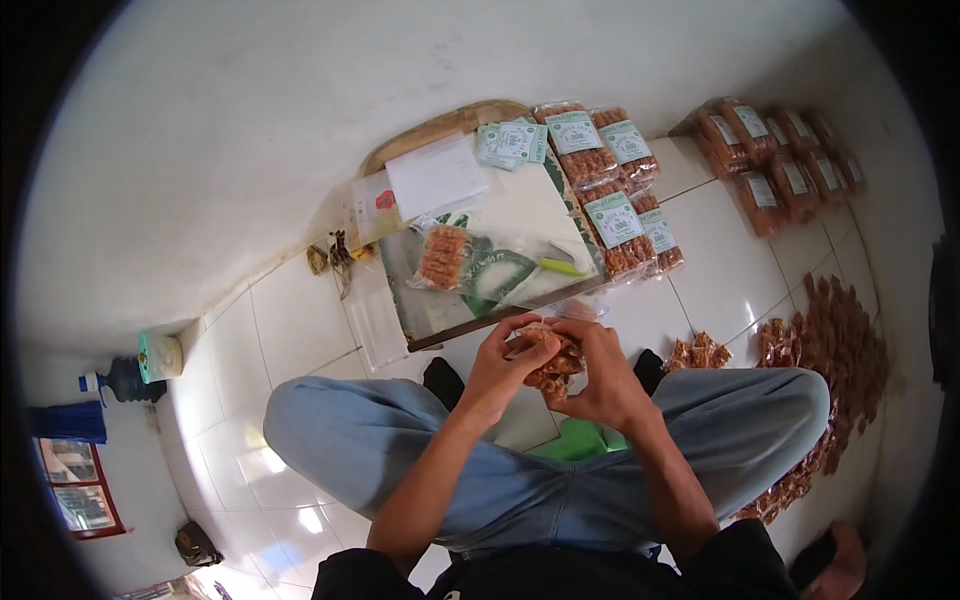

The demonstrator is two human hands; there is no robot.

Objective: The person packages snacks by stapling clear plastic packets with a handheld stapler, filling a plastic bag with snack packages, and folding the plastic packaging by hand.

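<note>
Between both hands, above the crossed legs, is a clear bag of brown-orange snacks (553, 372). My left hand (504, 362) has its fingers wrapped round the bag's left and upper side. On the other side, my right hand (604, 375) grips the bag. Just ahead stands a low table (520, 215). It bears a filled pack of orange snacks (443, 257), a yellow-green handled tool (562, 266), a stack of clear bags (435, 175) and green-white labels (512, 143).
Labelled snack packs (614, 218) stand along the table's right side, with more packs (757, 125) by the wall. A heap of small snack packets (845, 350) lies at right. At far left are a water bottle (125, 380) and a green-lidded tub (160, 357).
</note>
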